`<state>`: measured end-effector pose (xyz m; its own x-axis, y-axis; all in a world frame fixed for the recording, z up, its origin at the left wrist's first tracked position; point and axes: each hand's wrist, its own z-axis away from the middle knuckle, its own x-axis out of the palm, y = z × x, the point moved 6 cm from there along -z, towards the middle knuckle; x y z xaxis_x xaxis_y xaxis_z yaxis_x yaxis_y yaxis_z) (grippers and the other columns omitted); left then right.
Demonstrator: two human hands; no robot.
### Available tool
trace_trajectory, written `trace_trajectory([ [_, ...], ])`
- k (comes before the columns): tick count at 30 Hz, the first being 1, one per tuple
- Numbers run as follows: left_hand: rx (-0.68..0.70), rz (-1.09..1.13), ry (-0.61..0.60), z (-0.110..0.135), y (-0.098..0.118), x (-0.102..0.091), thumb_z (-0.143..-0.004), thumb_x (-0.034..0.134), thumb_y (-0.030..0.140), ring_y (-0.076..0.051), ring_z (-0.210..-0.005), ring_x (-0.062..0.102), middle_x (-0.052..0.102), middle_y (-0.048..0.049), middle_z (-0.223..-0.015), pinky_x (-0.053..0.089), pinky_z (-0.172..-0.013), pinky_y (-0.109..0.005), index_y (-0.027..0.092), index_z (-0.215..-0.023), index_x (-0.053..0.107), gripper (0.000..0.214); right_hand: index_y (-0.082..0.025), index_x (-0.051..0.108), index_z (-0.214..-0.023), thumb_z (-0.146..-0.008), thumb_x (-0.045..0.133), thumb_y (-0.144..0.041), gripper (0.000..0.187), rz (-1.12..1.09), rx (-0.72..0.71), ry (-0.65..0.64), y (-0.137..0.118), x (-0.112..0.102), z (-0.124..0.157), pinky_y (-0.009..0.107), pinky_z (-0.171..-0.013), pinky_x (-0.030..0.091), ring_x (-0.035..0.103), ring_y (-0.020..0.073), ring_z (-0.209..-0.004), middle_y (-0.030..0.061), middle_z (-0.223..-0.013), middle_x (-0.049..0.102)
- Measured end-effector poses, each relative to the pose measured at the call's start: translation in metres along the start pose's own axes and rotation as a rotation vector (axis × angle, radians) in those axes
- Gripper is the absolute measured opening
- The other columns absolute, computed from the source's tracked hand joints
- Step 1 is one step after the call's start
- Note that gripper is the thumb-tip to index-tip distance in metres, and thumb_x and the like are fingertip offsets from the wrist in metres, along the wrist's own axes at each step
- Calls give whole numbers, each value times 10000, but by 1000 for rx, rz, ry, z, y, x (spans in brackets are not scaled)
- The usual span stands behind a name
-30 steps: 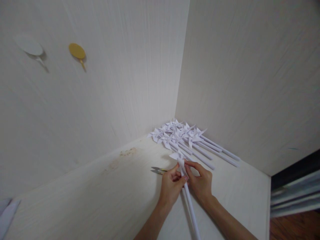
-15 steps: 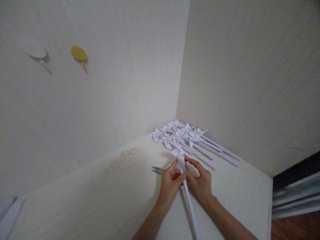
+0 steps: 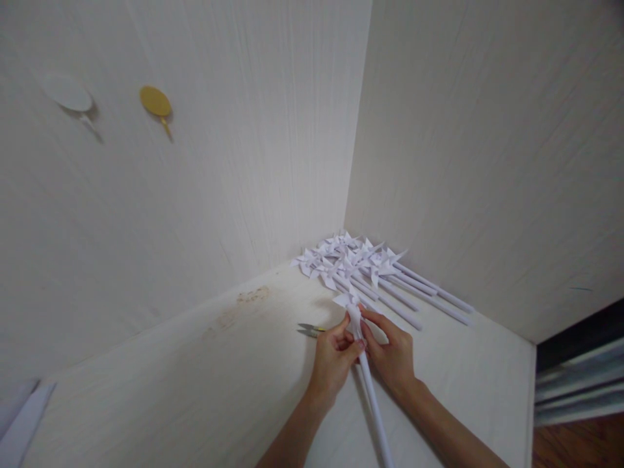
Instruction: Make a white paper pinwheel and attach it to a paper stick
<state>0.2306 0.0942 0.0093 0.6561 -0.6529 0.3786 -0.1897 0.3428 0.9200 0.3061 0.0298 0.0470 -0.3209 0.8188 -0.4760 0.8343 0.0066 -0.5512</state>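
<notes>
A white paper pinwheel (image 3: 371, 393) on a rolled paper stick slants up from the bottom edge, its folded blades at the top. Fingers of my left hand (image 3: 333, 357) are closed round the upper stick from the left. On the other side, my right hand (image 3: 390, 348) pinches the pinwheel just below its head with thumb and forefinger. Small scissors or snips (image 3: 310, 330) lie partly hidden behind my left hand. Just beyond both hands, several finished-looking paper pinwheels (image 3: 347, 263) are heaped in the corner, their sticks pointing right.
Two walls meet behind the pile. A yellow hook (image 3: 155, 102) and a white hook (image 3: 68, 94) are on the left wall. Folded white paper (image 3: 24, 419) lies at the lower left. Brownish marks (image 3: 253, 295) stain the white surface (image 3: 195, 396), whose right edge drops toward a wooden floor (image 3: 580, 442).
The whole view has shifted slightly. Both hands keep nearly the same grip on the pinwheel, with only slight finger movement.
</notes>
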Motion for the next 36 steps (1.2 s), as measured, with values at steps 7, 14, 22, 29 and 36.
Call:
trace_trajectory([
  [7, 31, 47, -12, 0, 1, 0, -563, 650, 217, -72, -465, 471, 500, 33, -512, 367, -447, -171, 113, -1039, 542, 499, -179, 558, -925, -758, 450, -202, 201, -28, 4, -45, 0, 3, -2, 306, -731, 477, 591, 192, -846, 74, -934, 633],
  [14, -9, 170, 42, -2, -4, -4, -562, 659, 227, -133, -562, 553, 603, -22, -629, 419, -557, -235, 128, -1210, 357, 722, -202, 374, -1131, -799, 353, -167, 334, -184, 41, -69, -1, 3, -1, 335, -804, 428, 527, 174, -959, 83, -1092, 532],
  [22, 67, 215, 67, -3, -2, -11, -628, 617, 235, -158, -690, 582, 622, -65, -743, 430, -613, -239, 139, -1063, 491, 463, -192, 423, -1025, -758, 417, -157, 270, -211, -41, -4, -6, -1, -1, 370, -777, 408, 467, 208, -990, 109, -1072, 490],
  [29, 117, 258, 151, -5, 3, -20, -596, 640, 248, -162, -697, 584, 630, -76, -781, 439, -609, -245, 136, -844, 549, 287, -182, 431, -688, -733, 472, -193, 62, -369, 163, -318, -15, 10, 2, 238, -548, 427, 503, 120, -614, 13, -688, 523],
  [36, 121, 221, 209, -5, 5, -26, -604, 635, 250, -183, -775, 576, 635, -103, -814, 431, -614, -246, 127, -809, 549, 254, -189, 418, -640, -700, 479, -187, 86, -228, 253, -506, -20, 4, 13, 209, -491, 411, 486, 104, -532, -19, -605, 510],
])
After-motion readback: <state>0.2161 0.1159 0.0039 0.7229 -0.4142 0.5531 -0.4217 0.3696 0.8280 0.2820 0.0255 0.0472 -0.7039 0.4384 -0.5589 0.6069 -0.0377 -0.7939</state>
